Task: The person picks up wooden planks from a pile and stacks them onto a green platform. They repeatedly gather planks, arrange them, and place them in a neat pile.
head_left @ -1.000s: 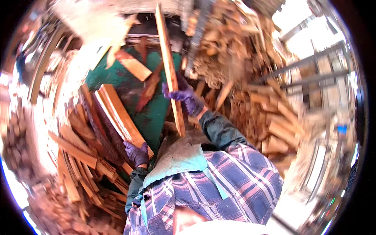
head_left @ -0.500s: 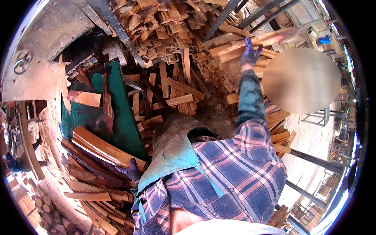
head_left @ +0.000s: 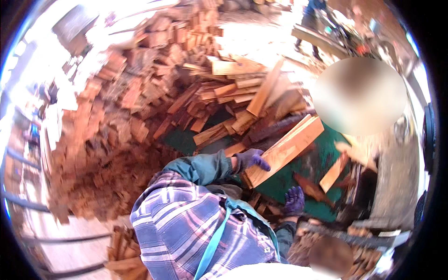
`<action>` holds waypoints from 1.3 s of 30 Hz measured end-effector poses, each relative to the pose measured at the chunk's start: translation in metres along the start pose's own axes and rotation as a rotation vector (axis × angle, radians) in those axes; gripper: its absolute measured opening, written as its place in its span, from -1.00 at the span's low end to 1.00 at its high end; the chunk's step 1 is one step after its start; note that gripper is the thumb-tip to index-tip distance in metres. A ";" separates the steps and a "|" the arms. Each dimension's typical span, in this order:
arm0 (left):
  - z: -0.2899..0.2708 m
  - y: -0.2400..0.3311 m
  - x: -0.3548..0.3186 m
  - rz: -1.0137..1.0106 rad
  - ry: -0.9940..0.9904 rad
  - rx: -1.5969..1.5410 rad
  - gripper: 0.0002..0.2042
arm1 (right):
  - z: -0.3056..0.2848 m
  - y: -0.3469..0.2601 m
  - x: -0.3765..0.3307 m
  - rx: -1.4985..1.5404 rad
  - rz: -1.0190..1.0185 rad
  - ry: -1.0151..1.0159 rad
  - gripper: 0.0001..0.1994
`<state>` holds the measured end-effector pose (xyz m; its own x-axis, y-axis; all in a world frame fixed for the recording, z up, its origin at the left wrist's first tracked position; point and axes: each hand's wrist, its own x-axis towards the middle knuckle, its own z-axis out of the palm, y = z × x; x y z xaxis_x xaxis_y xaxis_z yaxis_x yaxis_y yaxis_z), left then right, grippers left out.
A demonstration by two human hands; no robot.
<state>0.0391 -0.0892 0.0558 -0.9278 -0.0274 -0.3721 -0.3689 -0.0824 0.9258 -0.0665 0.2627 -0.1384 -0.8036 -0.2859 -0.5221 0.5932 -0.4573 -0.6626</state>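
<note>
Over one green surface (head_left: 272,187), two gloved hands (head_left: 249,160), one gripping stacked boards (head_left: 290,150)

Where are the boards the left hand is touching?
In the head view, the boards slant right of centre over the green table, the left hand at their lower-left end, the open right hand below them.

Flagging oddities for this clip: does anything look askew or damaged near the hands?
One thing: a dark, irregular wood strip lies askew on the green surface, near the open right hand. It looks odd beside the neatly aligned boards held by the left hand. Blur hides any finer damage.
</note>
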 end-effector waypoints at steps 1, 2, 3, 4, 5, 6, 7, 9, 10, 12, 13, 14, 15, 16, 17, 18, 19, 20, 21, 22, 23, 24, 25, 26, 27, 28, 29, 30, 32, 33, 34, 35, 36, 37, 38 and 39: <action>-0.008 0.010 -0.016 0.026 0.029 -0.057 -0.37 | 0.036 -0.002 0.005 -0.075 -0.005 -0.125 -0.58; -0.020 0.024 -0.043 0.031 0.123 -0.106 -0.31 | 0.075 -0.003 0.008 -0.148 0.036 -0.322 -0.57; -0.025 0.040 -0.052 0.123 0.121 -0.162 -0.27 | 0.100 -0.005 0.013 -0.247 0.086 -0.189 -0.52; -0.027 0.054 -0.067 0.143 0.132 -0.203 -0.23 | 0.115 -0.013 0.014 -0.255 0.129 -0.228 -0.52; -0.049 0.075 -0.078 0.296 0.260 -0.205 -0.23 | 0.144 -0.004 0.030 -0.224 0.179 -0.259 -0.52; -0.066 0.094 -0.088 0.305 0.283 -0.209 -0.25 | 0.154 -0.006 0.039 -0.216 0.217 -0.288 -0.53; -0.084 0.108 -0.103 0.391 0.422 -0.121 -0.27 | 0.165 0.001 0.048 -0.213 0.240 -0.275 -0.54; -0.124 0.144 -0.126 0.578 0.541 -0.088 -0.31 | 0.179 0.013 0.066 -0.209 0.219 -0.318 -0.55; -0.141 0.162 -0.140 0.762 0.533 -0.219 -0.34 | 0.182 0.019 0.074 -0.209 0.266 -0.370 -0.55; -0.177 0.206 -0.169 0.748 0.781 -0.146 -0.49 | 0.191 0.030 0.083 -0.218 0.310 -0.376 -0.54; -0.198 0.233 -0.183 0.877 0.645 -0.102 -0.51 | 0.194 0.033 0.084 -0.188 0.288 -0.442 -0.53; -0.219 0.264 -0.195 0.814 0.734 -0.044 -0.52 | 0.196 0.036 0.086 -0.151 0.314 -0.465 -0.52; -0.238 0.285 -0.210 0.835 0.853 0.099 -0.56 | 0.197 0.035 0.087 -0.126 0.347 -0.496 -0.51; -0.258 0.307 -0.223 0.879 0.981 0.199 -0.58 | 0.199 0.035 0.089 -0.102 0.333 -0.589 -0.49; -0.279 0.324 -0.232 0.884 1.072 0.241 -0.59 | 0.202 0.033 0.091 -0.108 0.377 -0.588 -0.49; -0.293 0.336 -0.238 0.813 1.295 0.416 -0.58 | 0.206 0.034 0.093 -0.113 0.374 -0.653 -0.50; -0.304 0.332 -0.243 0.522 1.534 0.897 -0.52 | 0.208 0.031 0.097 -0.150 0.365 -0.699 -0.50; -0.306 0.332 -0.242 0.235 1.683 1.199 -0.47 | 0.213 0.034 0.101 -0.177 0.382 -0.616 -0.50; -0.301 0.328 -0.245 0.021 1.748 1.339 -0.41 | 0.215 0.033 0.103 -0.200 0.401 -0.515 -0.51; -0.283 0.320 -0.236 -0.098 1.817 1.264 -0.37 | 0.219 0.037 0.107 -0.226 0.435 -0.329 -0.51; -0.258 0.314 -0.235 0.046 1.815 1.379 -0.41 | 0.215 0.036 0.108 -0.253 0.471 -0.375 -0.52; -0.225 0.309 -0.237 0.214 1.717 1.378 -0.44 | 0.214 0.038 0.110 -0.283 0.440 -0.655 -0.53; -0.187 0.306 -0.238 0.385 1.399 1.390 -0.57 | 0.203 0.037 0.107 -0.261 0.439 -0.860 -0.55; -0.146 0.308 -0.232 0.235 1.113 1.520 -0.66 | 0.197 0.037 0.106 -0.285 0.400 -1.004 -0.56; -0.112 0.307 -0.215 -0.025 0.776 1.581 -0.71 | 0.184 0.035 0.100 -0.238 0.428 -0.899 -0.56; -0.068 0.317 -0.207 -0.266 0.335 1.721 -0.62 | 0.174 0.032 0.096 -0.256 0.418 -0.730 -0.56; -0.040 0.305 -0.217 -0.191 0.209 1.708 -0.62 | 0.160 0.027 0.089 -0.260 0.403 -0.606 -0.56; -0.024 0.290 -0.215 -0.075 0.150 1.679 -0.62 | 0.145 0.019 0.081 -0.257 0.397 -0.512 -0.56; -0.005 0.267 -0.225 0.050 0.067 1.599 -0.61 | 0.115 0.006 0.068 -0.254 0.381 -0.384 -0.56; 0.005 0.265 -0.227 0.062 0.044 1.562 -0.61 | 0.103 -0.001 0.060 -0.241 0.374 -0.352 -0.57; 0.015 0.261 -0.228 0.069 0.027 1.529 -0.60 | 0.095 -0.006 0.055 -0.229 0.362 -0.337 -0.57; 0.025 0.256 -0.227 0.076 0.011 1.501 -0.60 | 0.087 -0.015 0.049 -0.211 0.351 -0.318 -0.57; 0.035 0.254 -0.224 0.083 -0.009 1.479 -0.60 | 0.082 -0.021 0.043 -0.197 0.335 -0.306 -0.57; 0.050 0.254 -0.218 0.090 -0.038 1.460 -0.59 | 0.076 -0.030 0.037 -0.176 0.322 -0.292 -0.57; 0.066 0.254 -0.209 0.096 -0.065 1.440 -0.59 | 0.068 -0.041 0.030 -0.158 0.314 -0.275 -0.57; 0.083 0.253 -0.198 0.095 -0.087 1.420 -0.59 | 0.059 -0.050 0.023 -0.141 0.313 -0.272 -0.57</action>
<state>0.1249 -0.0221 0.3698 -0.9330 0.0885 -0.3489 0.0001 0.9694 0.2455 -0.1178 0.2298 -0.0855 -0.5564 -0.6122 -0.5618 0.7961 -0.1991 -0.5715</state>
